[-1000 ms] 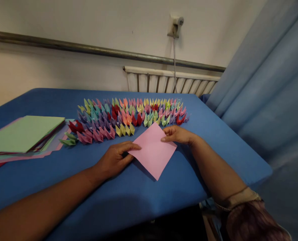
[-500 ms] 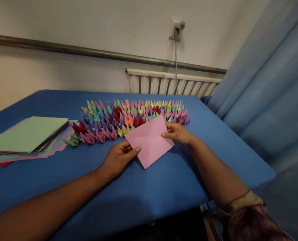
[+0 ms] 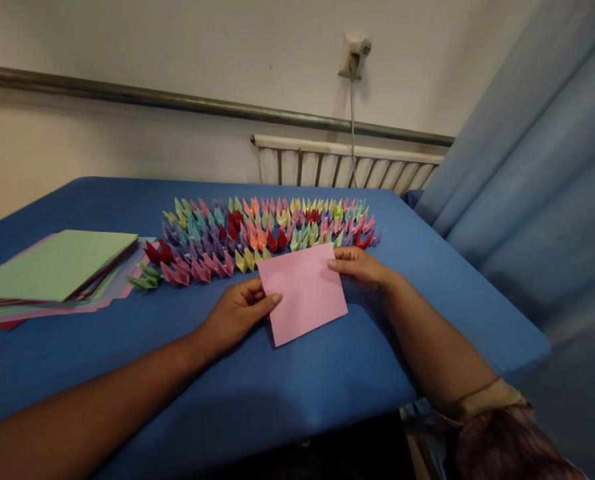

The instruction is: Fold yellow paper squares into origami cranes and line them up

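A square sheet of pink paper (image 3: 305, 293) is held over the near side of the table, slightly tilted. My left hand (image 3: 242, 310) pinches its left edge, thumb on top and fingers behind. At the upper right corner, my right hand (image 3: 360, 268) grips it the same way. The sheet looks flat, with no fold that I can see. Just behind it stand rows of small folded paper cranes (image 3: 207, 240) in pink, purple, red, yellow, green and blue. The sheet's top edge hides part of the front rows.
On the left lies a loose stack of coloured paper (image 3: 62, 267), a pale green sheet uppermost. Blue cloth covers the table (image 3: 457, 293). Behind it are a radiator (image 3: 327, 160), a metal pipe (image 3: 177, 103) and a wall socket (image 3: 353, 59) with a cord. A blue curtain (image 3: 537, 167) hangs at right.
The pink paper has turned between my hands, so its edges now lie nearer to level. Both hands keep their hold and have barely shifted.
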`<action>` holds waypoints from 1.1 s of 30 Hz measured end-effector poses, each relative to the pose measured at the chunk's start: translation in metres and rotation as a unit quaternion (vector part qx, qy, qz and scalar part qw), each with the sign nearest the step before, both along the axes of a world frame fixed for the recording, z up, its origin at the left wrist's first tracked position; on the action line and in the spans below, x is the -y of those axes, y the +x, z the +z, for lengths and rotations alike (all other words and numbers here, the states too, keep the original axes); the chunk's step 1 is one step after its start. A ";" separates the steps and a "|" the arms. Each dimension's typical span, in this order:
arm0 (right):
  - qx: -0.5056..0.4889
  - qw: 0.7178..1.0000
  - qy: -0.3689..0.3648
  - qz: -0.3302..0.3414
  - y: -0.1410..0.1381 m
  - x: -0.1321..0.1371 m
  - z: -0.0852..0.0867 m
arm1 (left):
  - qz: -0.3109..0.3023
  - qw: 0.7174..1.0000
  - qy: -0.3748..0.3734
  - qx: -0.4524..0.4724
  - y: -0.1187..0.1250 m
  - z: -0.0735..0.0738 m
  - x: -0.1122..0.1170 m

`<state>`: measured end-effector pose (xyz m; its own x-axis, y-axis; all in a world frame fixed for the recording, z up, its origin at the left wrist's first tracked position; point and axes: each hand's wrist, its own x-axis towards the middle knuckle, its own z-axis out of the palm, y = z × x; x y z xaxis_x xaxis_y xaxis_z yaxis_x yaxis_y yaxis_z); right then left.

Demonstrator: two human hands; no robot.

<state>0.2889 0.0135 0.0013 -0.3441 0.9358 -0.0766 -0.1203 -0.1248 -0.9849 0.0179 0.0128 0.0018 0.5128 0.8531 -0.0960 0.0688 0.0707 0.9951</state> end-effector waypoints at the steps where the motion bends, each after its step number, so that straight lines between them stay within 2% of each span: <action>1: 0.000 1.000 0.006 -0.002 0.000 -0.001 0.000 | -0.013 1.000 -0.006 -0.004 0.000 0.000 0.000; 4: 0.022 1.000 0.019 -0.002 0.001 -0.002 0.000 | -0.028 0.999 -0.011 -0.012 -0.001 -0.001 -0.001; 6: 0.046 0.998 0.031 0.004 0.005 -0.002 0.001 | -0.007 1.000 0.014 -0.019 -0.001 -0.002 -0.002; 9: 0.093 0.994 0.035 0.034 0.013 0.000 0.006 | 0.018 0.993 0.102 -0.052 -0.004 -0.005 -0.004; 11: 0.129 0.989 0.015 0.065 0.019 0.002 0.009 | 0.013 0.979 0.186 -0.080 -0.008 -0.005 -0.004; 13: 0.158 0.984 -0.011 0.082 0.023 0.002 0.010 | -0.014 0.946 0.300 -0.122 -0.012 -0.004 -0.002; 15: 0.172 0.981 -0.035 0.078 0.025 0.002 0.010 | -0.073 0.886 0.423 -0.175 -0.015 -0.001 0.003; 17: 0.172 0.981 -0.063 0.066 0.024 0.001 0.008 | -0.141 0.828 0.504 -0.200 -0.015 0.001 0.008; 19: 0.165 0.980 -0.090 0.063 0.023 0.001 0.005 | -0.189 0.788 0.546 -0.214 -0.012 0.002 0.012; 23: 0.174 0.972 -0.133 0.089 0.019 0.001 0.002 | -0.192 0.752 0.570 -0.270 -0.004 -0.002 0.015; 27: 0.203 0.962 -0.147 0.112 0.017 0.000 -0.001 | -0.170 0.745 0.561 -0.319 -0.004 -0.007 0.013; 30: 0.219 0.957 -0.144 0.120 0.017 -0.002 -0.003 | -0.151 0.766 0.537 -0.320 -0.005 -0.007 0.011; 33: 0.267 0.956 -0.077 0.090 0.019 -0.001 -0.001 | -0.133 0.795 0.481 -0.346 -0.003 -0.003 0.007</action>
